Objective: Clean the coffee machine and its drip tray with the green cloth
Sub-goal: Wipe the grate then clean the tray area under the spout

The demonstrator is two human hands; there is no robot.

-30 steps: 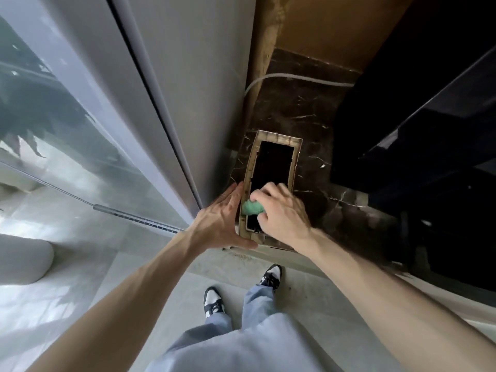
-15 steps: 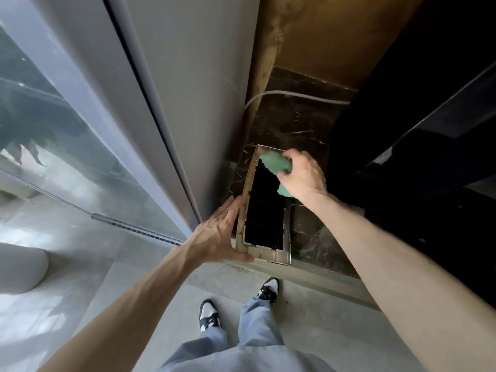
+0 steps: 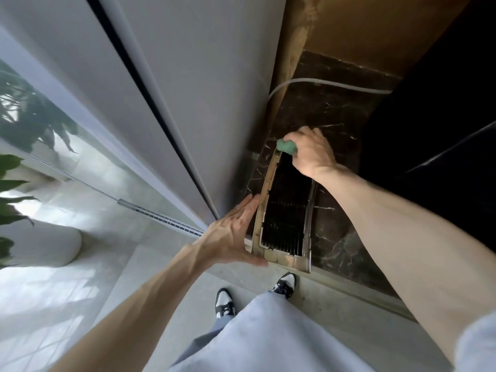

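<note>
Head view. Drip tray (image 3: 282, 252): metal frame with black slatted grille, lying on dark marble counter (image 3: 332, 237) at its front edge. Left hand (image 3: 233, 237): fingers straight, flat against the tray's left side. Right hand (image 3: 311, 153): grasping green cloth (image 3: 286, 146) at the tray's far end.

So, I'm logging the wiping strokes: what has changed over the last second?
The right hand, gripping the green cloth, swept from the near end of the drip tray to its far end, and now wipes by the far left corner. Nothing was let go. The left hand stays flat against the tray's left rim; the tray stays at the front edge of the dark counter.
</note>
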